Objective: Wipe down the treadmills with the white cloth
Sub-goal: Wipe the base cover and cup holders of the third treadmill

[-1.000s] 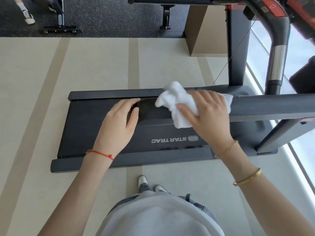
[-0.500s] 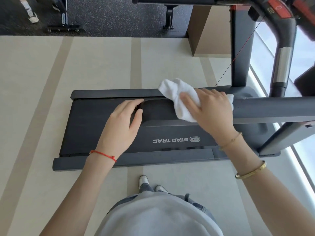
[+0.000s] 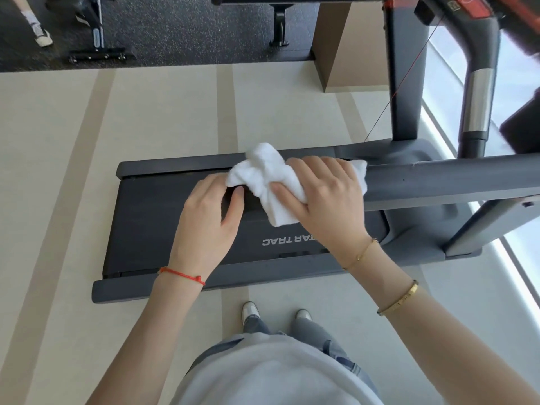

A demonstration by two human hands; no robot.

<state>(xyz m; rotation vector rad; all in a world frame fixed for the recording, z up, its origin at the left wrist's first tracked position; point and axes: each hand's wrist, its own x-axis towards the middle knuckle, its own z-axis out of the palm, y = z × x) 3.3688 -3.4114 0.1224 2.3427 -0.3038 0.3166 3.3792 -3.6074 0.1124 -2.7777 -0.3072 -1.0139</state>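
A dark grey Star Trac treadmill (image 3: 146,217) lies across the beige floor in front of me. Its padded grey handrail (image 3: 438,182) runs in from the right, above the deck. My right hand (image 3: 324,200) grips the white cloth (image 3: 263,171), which is bunched over the handrail near its free end. My left hand (image 3: 204,223) curls round the end of that handrail, with its fingertips touching the cloth. Both hands hide the rail's tip.
The treadmill's upright post (image 3: 404,83) and a curved black handle with a silver section (image 3: 477,103) rise at the right, beside a bright window (image 3: 520,258). A brown column (image 3: 350,54) stands behind. Gym equipment (image 3: 99,54) and another person's shoe (image 3: 41,33) are at the far left.
My right hand has slid the cloth leftward along the handrail until it meets my left fingers. My left hand has stayed on the rail's end.
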